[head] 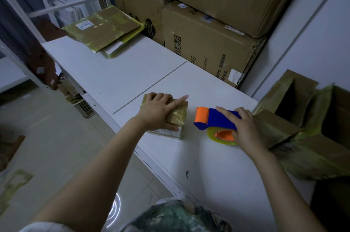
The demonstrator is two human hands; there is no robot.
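Left hand (pixel 157 110) is lying palm-down on a small brown cardboard box wrapped in glossy clear tape (pixel 178 117). Its outer fingers are curling over the box's far edge and its thumb is pressing along the near side. Its index finger is pointing straight out across the top, so it is gripping the box rather than merely resting on it.

The box is sitting flat on the white bench (pixel 132 72), just inside the front edge and roughly midway along it. It is a little to the near side of the thin seam crossing the benchtop.

Right hand (pixel 244 127) is wrapping round the blue plastic tape dispenser with the orange roller (pixel 217 120). Its fingers are closing over the blue body, with the index finger lying along the top. The dispenser is resting on the bench beside the box (close, not touching), its orange end facing the box. A yellowish roll of clear tape (pixel 214 136) is showing beneath it.

A flat stack of tape-covered cardboard pieces (pixel 102 29) is lying at the far left corner of the bench. Large brown cardboard cartons (pixel 204 42) are standing stacked along the back edge. Open tape-covered cartons (pixel 303 127) are crowding the right end, just behind the right hand. The pale floor (pixel 47 137) is showing beyond the front edge.
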